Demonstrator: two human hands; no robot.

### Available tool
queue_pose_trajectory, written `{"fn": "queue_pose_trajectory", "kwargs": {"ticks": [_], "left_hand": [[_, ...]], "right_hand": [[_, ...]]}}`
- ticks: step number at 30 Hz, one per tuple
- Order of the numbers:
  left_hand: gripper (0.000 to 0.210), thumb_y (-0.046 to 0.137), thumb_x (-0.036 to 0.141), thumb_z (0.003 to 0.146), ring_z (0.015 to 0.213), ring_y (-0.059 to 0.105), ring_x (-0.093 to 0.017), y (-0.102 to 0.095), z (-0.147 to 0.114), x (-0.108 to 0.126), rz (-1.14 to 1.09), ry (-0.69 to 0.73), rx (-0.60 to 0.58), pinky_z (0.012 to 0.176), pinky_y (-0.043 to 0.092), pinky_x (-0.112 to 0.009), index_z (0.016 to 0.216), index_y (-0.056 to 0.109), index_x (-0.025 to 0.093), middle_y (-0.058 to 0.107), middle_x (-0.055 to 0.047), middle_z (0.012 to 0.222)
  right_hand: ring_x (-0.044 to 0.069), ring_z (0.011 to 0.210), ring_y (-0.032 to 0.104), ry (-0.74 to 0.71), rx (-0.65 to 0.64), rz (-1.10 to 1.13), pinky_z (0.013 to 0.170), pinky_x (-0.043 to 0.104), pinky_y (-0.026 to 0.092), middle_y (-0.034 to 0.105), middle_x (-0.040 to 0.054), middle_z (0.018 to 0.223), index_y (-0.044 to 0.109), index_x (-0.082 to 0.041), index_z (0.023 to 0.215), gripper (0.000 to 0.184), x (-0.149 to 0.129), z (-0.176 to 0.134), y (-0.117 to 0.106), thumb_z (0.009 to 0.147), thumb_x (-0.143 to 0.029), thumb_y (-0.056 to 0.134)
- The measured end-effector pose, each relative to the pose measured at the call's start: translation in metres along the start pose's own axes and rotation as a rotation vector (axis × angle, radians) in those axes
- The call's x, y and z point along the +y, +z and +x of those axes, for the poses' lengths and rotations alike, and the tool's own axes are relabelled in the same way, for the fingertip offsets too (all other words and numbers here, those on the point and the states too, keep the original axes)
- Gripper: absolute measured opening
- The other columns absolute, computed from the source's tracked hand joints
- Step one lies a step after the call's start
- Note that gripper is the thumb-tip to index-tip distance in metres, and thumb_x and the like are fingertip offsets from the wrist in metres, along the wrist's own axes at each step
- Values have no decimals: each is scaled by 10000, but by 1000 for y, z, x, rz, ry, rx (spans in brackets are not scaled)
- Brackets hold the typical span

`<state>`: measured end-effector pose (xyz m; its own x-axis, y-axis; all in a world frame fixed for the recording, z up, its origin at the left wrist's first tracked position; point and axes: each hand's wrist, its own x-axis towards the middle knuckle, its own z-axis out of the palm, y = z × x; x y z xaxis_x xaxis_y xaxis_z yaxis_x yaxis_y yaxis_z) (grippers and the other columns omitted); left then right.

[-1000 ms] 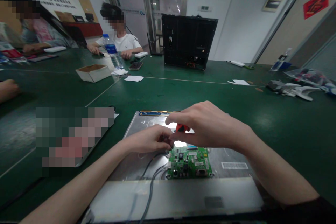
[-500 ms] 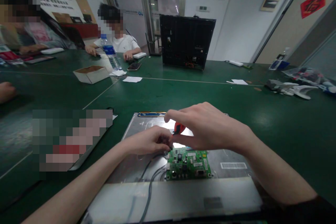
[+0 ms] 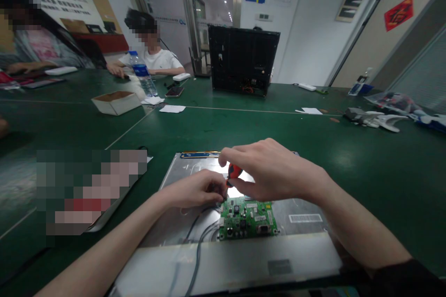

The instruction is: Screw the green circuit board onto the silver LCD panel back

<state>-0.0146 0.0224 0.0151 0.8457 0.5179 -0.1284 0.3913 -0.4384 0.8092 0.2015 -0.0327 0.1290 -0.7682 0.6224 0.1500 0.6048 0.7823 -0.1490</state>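
My right hand [image 3: 275, 169] is wrapped round the red and black handle of a screwdriver [image 3: 234, 171], held upright over a green circuit board [image 3: 249, 218]. Close beside the screwdriver's lower end, my left hand [image 3: 202, 188] has its fingers pinched together at the board's upper left corner; what they hold is hidden. The board sits on the silver metal back of a display panel [image 3: 303, 204]. Grey cables [image 3: 198, 255] run from the board's left side down over a pale strip [image 3: 240, 257] along the panel's near edge.
A sloping board-like item [image 3: 114, 204], partly blurred out, lies left of the panel. Beyond are an open box [image 3: 116, 104], a water bottle [image 3: 142, 74], a phone [image 3: 174, 92] and a black monitor housing [image 3: 244, 60]. White and grey parts [image 3: 372, 118] lie right. Two people sit across the table.
The camera view has shifted slightly. Both hands stay at the board's upper left corner, and the screwdriver remains in my right hand.
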Motion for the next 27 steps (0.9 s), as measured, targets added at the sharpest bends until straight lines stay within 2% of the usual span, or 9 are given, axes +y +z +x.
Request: {"fn": "queue_pose_trajectory", "kwargs": {"ticks": [8,14,17,22,27], "left_hand": [[69,642,222,815,736,600,-166,-1,0,1,-65,-17,-25,674,458,-270,849,670,169,666,-10,808],[104,656,253,834,744,589,-167,0,2,-8,-21,-14,-23,660,440,-266,877,691,166,678,-21,822],[104,669,263,832,753,598,-165,0,2,-10,-49,-29,-27,669,448,-264,884,693,176,688,-14,837],[91,683,248,804,718,588,-160,0,1,-6,-65,-27,-5,642,440,-249,856,706,176,673,-3,779],[40,659,159,783,697,579,-151,1,1,-3,-75,8,4,651,433,-242,805,690,172,644,12,734]], "right_hand": [[138,707,587,69,33,-9,591,256,321,702,29,942,574,-172,1067,197,4,-12,-8,870,-167,567],[116,626,565,149,153,36,586,240,338,674,-9,789,572,-189,1011,147,15,-32,-4,873,-223,612],[99,578,526,158,205,86,576,229,338,648,-25,741,561,-185,1022,170,17,-31,-2,873,-249,614],[108,608,512,100,131,69,576,239,310,648,-13,760,559,-185,979,140,13,-13,4,866,-249,610],[100,591,472,57,67,67,563,241,271,625,-23,745,548,-186,941,98,10,-3,12,859,-220,588]]}}
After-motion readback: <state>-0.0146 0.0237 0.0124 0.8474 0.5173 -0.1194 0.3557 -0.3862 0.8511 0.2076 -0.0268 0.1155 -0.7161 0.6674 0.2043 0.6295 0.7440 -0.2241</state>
